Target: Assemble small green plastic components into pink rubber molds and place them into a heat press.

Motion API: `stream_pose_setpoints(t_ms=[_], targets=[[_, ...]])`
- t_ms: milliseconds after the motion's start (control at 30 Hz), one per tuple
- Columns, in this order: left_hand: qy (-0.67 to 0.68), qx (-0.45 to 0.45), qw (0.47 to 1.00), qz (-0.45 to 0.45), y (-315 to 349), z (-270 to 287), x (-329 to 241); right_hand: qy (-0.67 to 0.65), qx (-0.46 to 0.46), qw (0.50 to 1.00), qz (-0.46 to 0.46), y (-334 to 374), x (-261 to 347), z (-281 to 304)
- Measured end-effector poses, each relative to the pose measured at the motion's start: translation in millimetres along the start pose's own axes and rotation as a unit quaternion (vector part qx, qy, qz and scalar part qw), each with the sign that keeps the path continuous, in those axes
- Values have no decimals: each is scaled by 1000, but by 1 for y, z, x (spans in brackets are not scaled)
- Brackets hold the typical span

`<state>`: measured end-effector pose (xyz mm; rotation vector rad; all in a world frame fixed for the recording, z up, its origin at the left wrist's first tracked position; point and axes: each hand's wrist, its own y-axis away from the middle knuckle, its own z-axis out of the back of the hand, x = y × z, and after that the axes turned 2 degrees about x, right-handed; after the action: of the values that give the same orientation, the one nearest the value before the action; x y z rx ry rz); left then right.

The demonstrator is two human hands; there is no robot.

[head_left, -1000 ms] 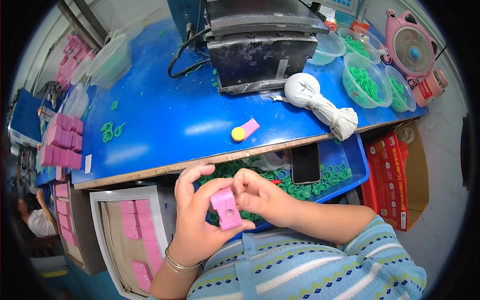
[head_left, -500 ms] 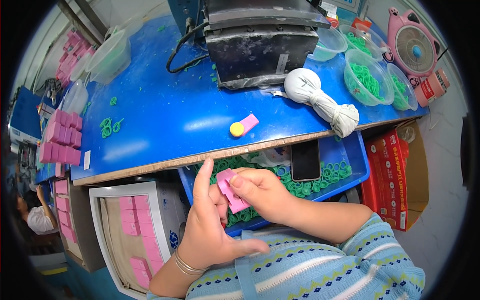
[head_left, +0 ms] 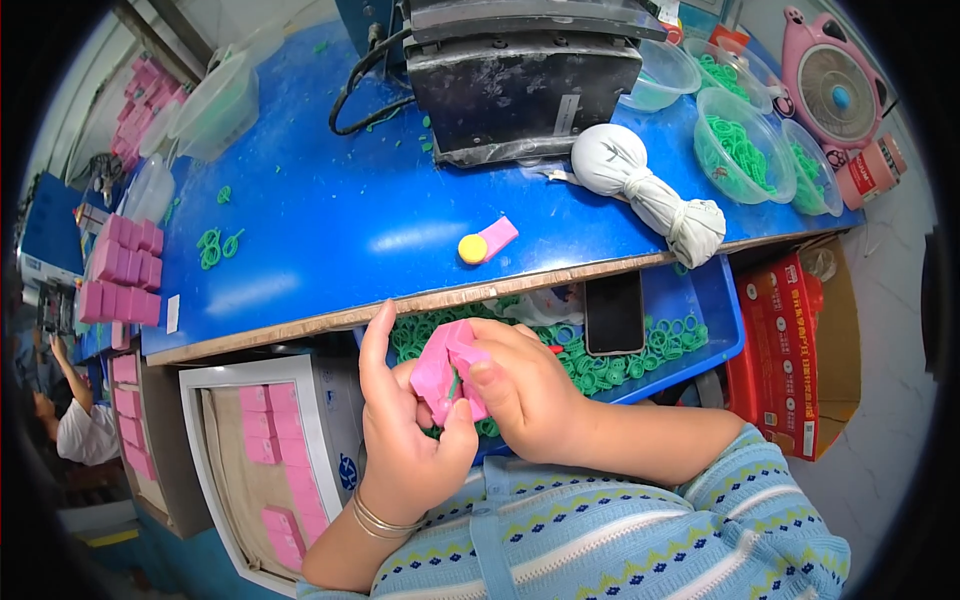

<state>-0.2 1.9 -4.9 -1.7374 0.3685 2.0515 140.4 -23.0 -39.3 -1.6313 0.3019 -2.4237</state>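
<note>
Our left hand (head_left: 405, 432) grasps a pink block (head_left: 430, 372) from its near left side, thumb on the lower end and index finger stretched clear of it. Our right hand (head_left: 535, 395) grips the other side, thumb pressed on the upper face; its remaining fingers are hidden. The block is tilted between both hands, above the blue tray (head_left: 690, 285).

What has just changed is the block itself: a gap runs down its middle, and a green strip (head_left: 454, 386) shows in it. We take this to mean the two sides are being parted and the green piece is coming within reach — whether it is loose, we cannot tell.

Half a second ago our left thumb stood well away from the block and no green showed in it; now that thumb touches it near the strip.

Farther out, green rings (head_left: 590, 378) fill much of the tray, with a black phone (head_left: 614, 315) lying among them as before. On the blue table (head_left: 330, 210), a yellow disc (head_left: 472, 249) touches a small pink piece (head_left: 499, 235), and a white cloth bundle (head_left: 640, 185) lies near the black machine (head_left: 520, 95).
</note>
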Motion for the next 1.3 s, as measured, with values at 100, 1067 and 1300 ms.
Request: stream_pose_setpoints(t_ms=[100,1067,1300], targets=[[-67,-25,997,2,-5,-1,0,85,-21,994,61,1,0,-2],[-145,-6,979,-144,-5,20,16,-324,-17,944,-53,-5,19,10],[551,-95,827,63,-15,29,-3,-200,204,956,-63,-7,12,18]])
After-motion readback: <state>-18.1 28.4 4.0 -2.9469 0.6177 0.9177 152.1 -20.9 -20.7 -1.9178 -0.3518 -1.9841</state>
